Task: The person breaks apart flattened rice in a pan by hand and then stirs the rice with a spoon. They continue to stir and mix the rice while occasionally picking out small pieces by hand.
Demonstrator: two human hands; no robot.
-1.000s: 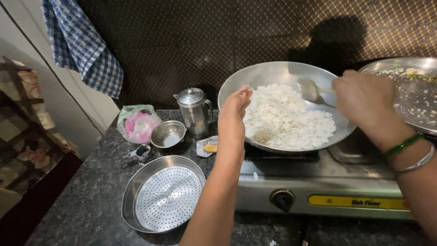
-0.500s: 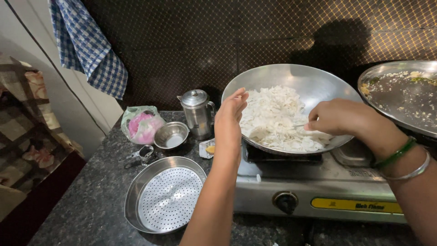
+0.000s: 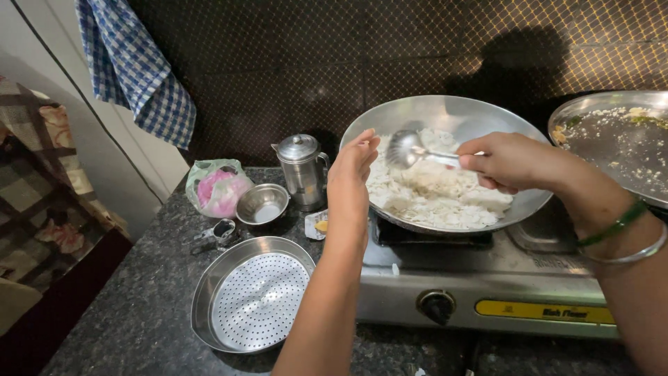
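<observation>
The right hand (image 3: 518, 163) gripped a steel ladle (image 3: 407, 148) over white flakes in the wide round steel pan (image 3: 452, 115) at centre frame, while the left hand (image 3: 350, 177), fingers open, touched the pan's left rim. A yellow rectangular label (image 3: 544, 311) marked the steel stove's (image 3: 487, 282) front at lower right. At left lay a crumpled pink-and-green plastic packet (image 3: 219, 186), a small steel bowl (image 3: 262, 203) and a perforated steel plate (image 3: 252, 296).

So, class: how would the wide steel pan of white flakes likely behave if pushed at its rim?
The pan has a rounded bottom on the stove, so it would probably rock or tip. The left hand at its rim suggests it needs steadying. The flakes look loose and light, likely to slide.
</observation>
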